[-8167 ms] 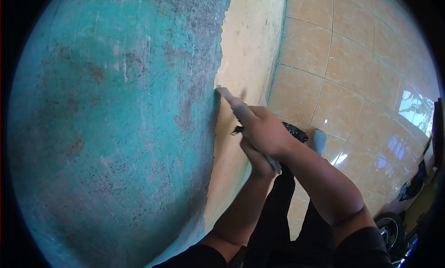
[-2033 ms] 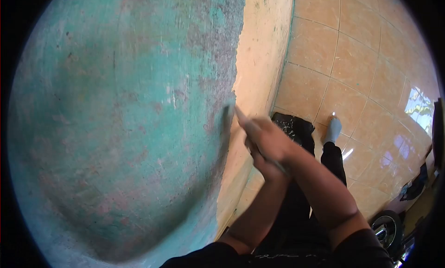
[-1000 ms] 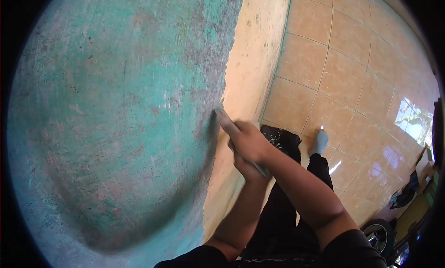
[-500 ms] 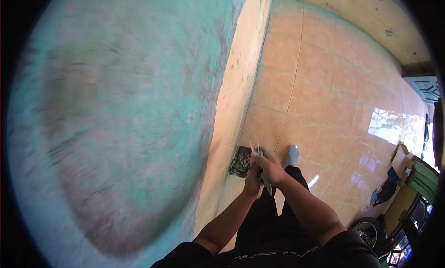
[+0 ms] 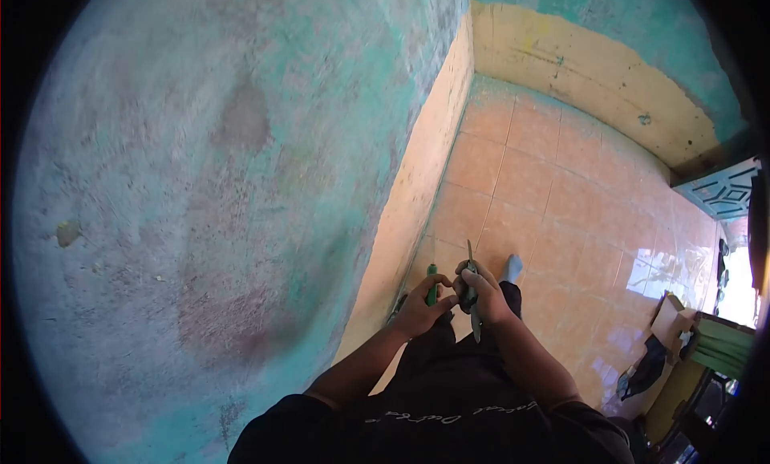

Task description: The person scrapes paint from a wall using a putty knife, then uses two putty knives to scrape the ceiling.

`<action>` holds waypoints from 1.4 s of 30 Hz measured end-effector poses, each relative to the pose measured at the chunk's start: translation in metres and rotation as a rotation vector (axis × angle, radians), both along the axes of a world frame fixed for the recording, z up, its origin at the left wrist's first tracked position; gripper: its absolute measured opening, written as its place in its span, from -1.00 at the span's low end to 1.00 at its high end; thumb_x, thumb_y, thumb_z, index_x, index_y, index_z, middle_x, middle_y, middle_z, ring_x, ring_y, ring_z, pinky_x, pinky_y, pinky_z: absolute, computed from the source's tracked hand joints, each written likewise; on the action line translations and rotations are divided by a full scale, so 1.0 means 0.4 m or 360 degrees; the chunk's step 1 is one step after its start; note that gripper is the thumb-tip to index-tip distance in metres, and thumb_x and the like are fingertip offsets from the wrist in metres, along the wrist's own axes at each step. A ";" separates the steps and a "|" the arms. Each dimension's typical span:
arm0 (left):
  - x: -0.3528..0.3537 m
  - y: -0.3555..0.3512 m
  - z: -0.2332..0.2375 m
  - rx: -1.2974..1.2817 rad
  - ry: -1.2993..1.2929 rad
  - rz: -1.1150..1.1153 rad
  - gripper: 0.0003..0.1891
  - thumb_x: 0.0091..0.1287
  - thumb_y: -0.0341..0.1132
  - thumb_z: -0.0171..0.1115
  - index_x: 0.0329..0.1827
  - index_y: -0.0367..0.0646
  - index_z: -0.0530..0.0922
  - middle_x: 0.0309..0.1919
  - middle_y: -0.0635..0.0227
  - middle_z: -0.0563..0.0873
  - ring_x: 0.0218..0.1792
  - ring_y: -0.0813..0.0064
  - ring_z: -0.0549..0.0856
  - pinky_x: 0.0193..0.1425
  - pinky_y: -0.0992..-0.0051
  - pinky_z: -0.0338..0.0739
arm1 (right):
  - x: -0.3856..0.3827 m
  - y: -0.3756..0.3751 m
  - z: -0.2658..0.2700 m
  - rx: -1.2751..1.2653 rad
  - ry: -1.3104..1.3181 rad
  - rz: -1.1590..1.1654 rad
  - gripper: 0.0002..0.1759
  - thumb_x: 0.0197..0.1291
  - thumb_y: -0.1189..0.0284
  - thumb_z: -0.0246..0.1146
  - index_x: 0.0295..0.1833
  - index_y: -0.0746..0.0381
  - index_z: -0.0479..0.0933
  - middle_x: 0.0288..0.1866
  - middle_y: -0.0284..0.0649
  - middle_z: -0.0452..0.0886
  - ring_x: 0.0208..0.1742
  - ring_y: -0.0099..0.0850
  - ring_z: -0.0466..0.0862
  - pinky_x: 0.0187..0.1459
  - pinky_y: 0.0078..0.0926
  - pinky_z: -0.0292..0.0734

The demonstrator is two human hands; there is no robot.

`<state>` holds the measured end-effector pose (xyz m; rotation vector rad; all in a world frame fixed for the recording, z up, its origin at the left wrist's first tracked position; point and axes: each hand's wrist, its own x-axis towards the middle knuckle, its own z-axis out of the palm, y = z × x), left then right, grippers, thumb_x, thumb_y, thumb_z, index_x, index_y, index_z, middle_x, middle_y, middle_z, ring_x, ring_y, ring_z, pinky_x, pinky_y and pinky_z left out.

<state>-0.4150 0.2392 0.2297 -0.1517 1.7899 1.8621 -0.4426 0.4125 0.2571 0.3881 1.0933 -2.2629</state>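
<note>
My left hand [image 5: 419, 310] is closed around a slim green-handled tool [image 5: 432, 284], which points upward in the view; its working end cannot be made out. Close beside it, my right hand [image 5: 484, 294] grips a narrow bladed tool [image 5: 476, 324] with a dark middle. One thin end of that tool sticks out above the fingers and a flat grey end hangs below them. The fingertips of both hands nearly meet in front of my body. To the left rises a wall [image 5: 265, 183] with worn teal and grey paint, apart from both hands.
A cream band [image 5: 561, 55] runs along the wall bottoms above the orange tiled floor [image 5: 529, 199]. My foot in a pale blue sock [image 5: 513, 267] stands on the tiles. At right are a cardboard box [image 5: 672, 320], dark cloth [image 5: 644, 370] and a blue patterned panel [image 5: 726, 190].
My hands, which were together, have moved slightly apart, and the green-handled tool now shows in the left. The view has shifted, revealing more of the far wall; the dark tray is mostly hidden.
</note>
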 end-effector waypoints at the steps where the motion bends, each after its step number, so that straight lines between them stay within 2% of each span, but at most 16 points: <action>1: -0.021 0.028 0.012 0.0001 0.0057 -0.0041 -0.68 0.31 -0.24 0.28 0.04 -0.09 0.43 -0.50 0.60 0.33 -0.47 0.80 0.33 -0.40 0.69 0.26 | -0.018 0.030 0.009 -0.0007 -0.0024 -0.0023 -0.80 0.34 0.32 0.04 -0.09 0.23 0.38 -0.43 -0.36 0.43 -0.39 -0.58 0.44 -0.38 -0.66 0.33; 5: -0.141 0.167 0.089 -0.0040 0.0058 -0.0237 -0.66 0.40 -0.16 0.15 0.16 -0.07 0.41 -0.37 0.59 0.40 -0.42 0.78 0.39 -0.36 0.68 0.33 | -0.137 0.173 0.037 0.0111 0.0024 0.0075 -0.80 0.35 0.30 0.06 -0.11 0.22 0.40 -0.45 -0.36 0.43 -0.44 -0.59 0.43 -0.42 -0.64 0.33; 8: -0.231 0.292 0.143 0.0099 -0.0293 -0.0092 -0.65 0.43 -0.19 0.08 0.20 -0.12 0.40 -0.50 0.59 0.35 -0.44 0.76 0.37 -0.35 0.66 0.27 | -0.248 0.307 0.058 0.0275 0.0158 0.0150 -0.78 0.35 0.28 0.07 -0.11 0.23 0.40 -0.45 -0.35 0.44 -0.47 -0.59 0.44 -0.43 -0.62 0.36; 9: -0.251 0.321 0.129 0.0018 -0.0209 -0.0186 -0.55 0.47 -0.17 -0.02 0.34 -0.15 0.24 -0.42 0.49 0.40 -0.35 0.68 0.40 -0.22 0.63 0.31 | -0.281 0.342 0.059 0.0342 0.0197 0.0123 -0.77 0.35 0.28 0.07 -0.12 0.23 0.40 -0.44 -0.35 0.44 -0.47 -0.58 0.45 -0.42 -0.61 0.38; 13: -0.305 0.438 0.137 0.0025 0.0341 -0.0147 -0.39 0.51 -0.16 -0.13 0.49 -0.05 -0.18 -0.36 0.44 0.38 -0.40 0.64 0.37 -0.28 0.57 0.35 | -0.405 0.462 0.180 0.0433 0.0004 0.0148 -0.71 0.34 0.20 0.06 -0.06 0.22 0.36 -0.44 -0.32 0.41 -0.53 -0.50 0.49 -0.50 -0.50 0.51; 15: -0.326 0.470 0.167 -0.0055 0.0308 -0.0038 -0.39 0.51 -0.17 -0.12 0.49 -0.09 -0.17 -0.36 0.43 0.38 -0.39 0.64 0.38 -0.26 0.58 0.35 | -0.465 0.494 0.198 0.0346 -0.0065 0.0233 -0.70 0.34 0.22 -0.02 0.00 0.20 0.32 -0.43 -0.31 0.39 -0.56 -0.46 0.50 -0.62 -0.45 0.50; 18: -0.367 0.503 0.168 0.0052 0.0206 0.0131 -0.40 0.51 -0.19 -0.12 0.48 -0.15 -0.14 -0.33 0.41 0.41 -0.38 0.63 0.39 -0.25 0.58 0.37 | -0.550 0.490 0.201 0.0188 0.0048 0.0322 -0.70 0.27 0.29 -0.09 0.03 0.20 0.30 -0.47 -0.31 0.38 -0.59 -0.44 0.49 -0.63 -0.42 0.52; 19: -0.388 0.506 0.161 0.0122 0.0170 0.0177 -0.41 0.51 -0.19 -0.13 0.47 -0.18 -0.12 -0.32 0.40 0.42 -0.38 0.63 0.40 -0.24 0.58 0.38 | -0.579 0.485 0.201 0.0211 0.0192 0.0378 -0.67 0.19 0.36 -0.11 0.04 0.22 0.29 -0.44 -0.29 0.40 -0.56 -0.44 0.49 -0.56 -0.44 0.52; 22: -0.459 0.502 0.133 0.0175 0.0168 0.0322 -0.45 0.50 -0.23 -0.11 0.45 -0.22 -0.04 -0.24 0.35 0.46 -0.34 0.62 0.45 -0.24 0.58 0.41 | -0.670 0.451 0.186 0.0393 0.0383 0.0490 -0.66 0.16 0.38 -0.09 0.04 0.25 0.30 -0.40 -0.27 0.43 -0.52 -0.45 0.49 -0.46 -0.48 0.52; 23: -0.487 0.496 0.132 0.0223 0.0157 0.0341 -0.46 0.50 -0.25 -0.10 0.44 -0.22 -0.01 -0.21 0.33 0.47 -0.32 0.62 0.47 -0.23 0.57 0.43 | -0.699 0.444 0.189 0.0449 0.0448 0.0508 -0.70 0.21 0.39 -0.01 0.02 0.29 0.34 -0.37 -0.26 0.48 -0.46 -0.47 0.52 -0.38 -0.52 0.52; 27: -0.626 0.467 0.129 0.0456 0.0060 0.0449 -0.48 0.45 -0.30 -0.01 0.41 -0.23 0.09 -0.11 0.26 0.49 -0.23 0.55 0.54 -0.19 0.51 0.48 | -0.816 0.434 0.181 0.0529 0.0523 0.0548 -0.69 0.28 0.40 0.19 0.07 0.33 0.43 -0.35 -0.34 0.53 -0.41 -0.63 0.52 -0.38 -0.64 0.43; 30: -0.730 0.463 0.100 0.0600 0.0059 0.0504 -0.47 0.40 -0.33 0.05 0.38 -0.24 0.13 -0.07 0.25 0.48 -0.18 0.49 0.57 -0.16 0.45 0.51 | -0.907 0.443 0.161 0.0495 0.0524 0.0524 -0.66 0.32 0.39 0.15 0.14 0.31 0.39 -0.36 -0.33 0.54 -0.41 -0.59 0.55 -0.39 -0.61 0.48; 34: -0.872 0.490 0.125 0.0641 0.0023 0.0536 -0.46 0.37 -0.36 0.08 0.37 -0.26 0.14 -0.05 0.25 0.48 -0.14 0.44 0.57 -0.14 0.41 0.51 | -1.022 0.472 0.207 0.0481 0.0385 0.0582 -0.61 0.35 0.33 0.10 0.19 0.26 0.28 -0.24 -0.20 0.47 -0.35 -0.40 0.63 -0.38 -0.37 0.69; 36: -0.922 0.506 0.135 0.0640 -0.0046 0.0538 -0.53 0.36 -0.37 0.07 0.30 -0.27 0.21 -0.09 0.27 0.48 -0.23 0.49 0.55 -0.18 0.48 0.49 | -1.073 0.485 0.218 0.0426 0.0298 0.0575 -0.58 0.36 0.32 0.09 0.24 0.23 0.23 -0.22 -0.19 0.44 -0.34 -0.36 0.65 -0.41 -0.32 0.72; 37: -0.945 0.514 0.141 0.0630 -0.0061 0.0524 -0.54 0.36 -0.37 0.08 0.28 -0.25 0.23 -0.11 0.28 0.49 -0.26 0.52 0.54 -0.21 0.50 0.48 | -1.097 0.488 0.226 0.0459 0.0283 0.0577 -0.58 0.37 0.30 0.07 0.26 0.19 0.22 -0.23 -0.23 0.42 -0.37 -0.37 0.64 -0.47 -0.38 0.68; 42: -1.056 0.579 0.172 0.0508 -0.0097 0.0628 -0.61 0.30 -0.28 0.21 0.16 -0.08 0.36 -0.24 0.42 0.50 -0.37 0.69 0.48 -0.37 0.63 0.40 | -1.240 0.518 0.202 0.0468 0.0318 0.0802 -0.60 0.34 0.33 0.08 0.23 0.19 0.28 -0.22 -0.23 0.46 -0.38 -0.42 0.61 -0.53 -0.47 0.63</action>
